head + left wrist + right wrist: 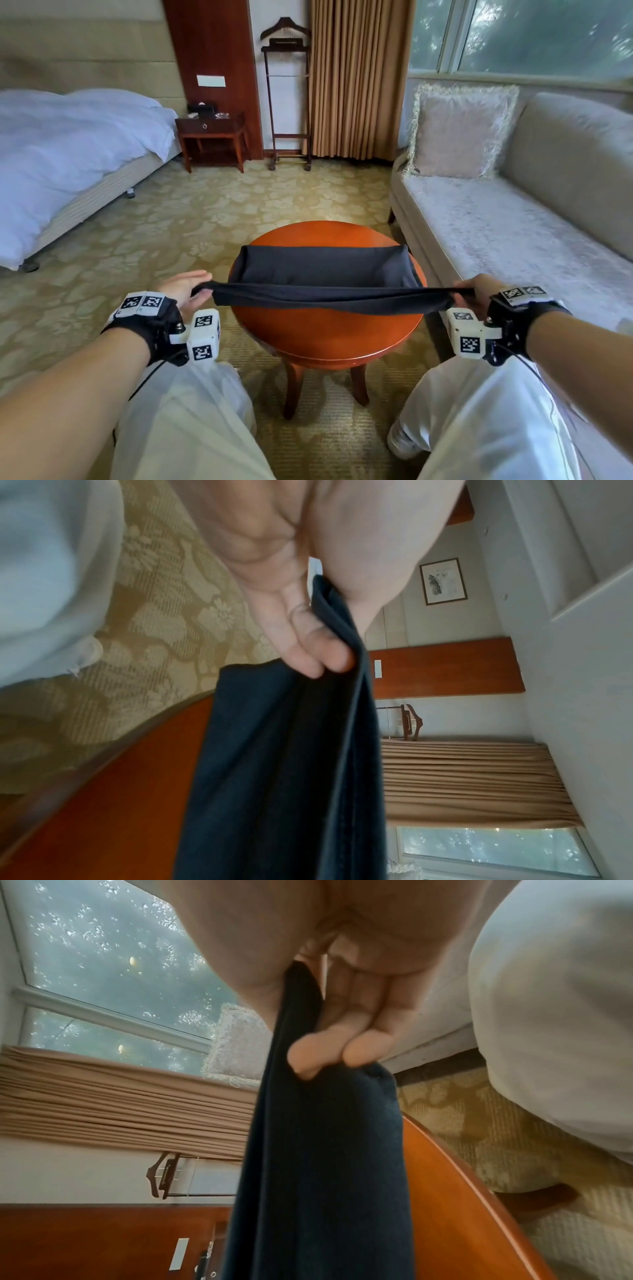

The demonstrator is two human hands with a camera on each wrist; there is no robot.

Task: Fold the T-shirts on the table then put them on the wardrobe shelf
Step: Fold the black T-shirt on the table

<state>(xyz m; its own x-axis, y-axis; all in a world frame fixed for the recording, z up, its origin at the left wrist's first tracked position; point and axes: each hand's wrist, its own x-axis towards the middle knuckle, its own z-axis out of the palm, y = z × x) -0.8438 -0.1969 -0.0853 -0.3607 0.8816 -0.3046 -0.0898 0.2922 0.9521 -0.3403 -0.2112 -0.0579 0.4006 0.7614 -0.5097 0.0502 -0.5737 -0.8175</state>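
Item: dark T-shirt [325, 270], mid-fold over round table [325, 339], frame centre. Your left hand [186, 291] and right hand [474, 291] each pinch a corner, near edge taut. Next: carry that edge forward, lay level.

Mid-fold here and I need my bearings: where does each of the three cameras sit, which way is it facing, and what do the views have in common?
Head: worn on the head, looking forward and down at the round table; both forearms, left hand, right hand and trousered legs show.
Left wrist: under the left hand, looking along its fingers toward the curtain and window; palm and fingers show.
Right wrist: under the right hand, looking along its fingers toward the window and cushion; palm and fingers show.
Shared: all three show the dark T-shirt, pinched at both ends, and the table.
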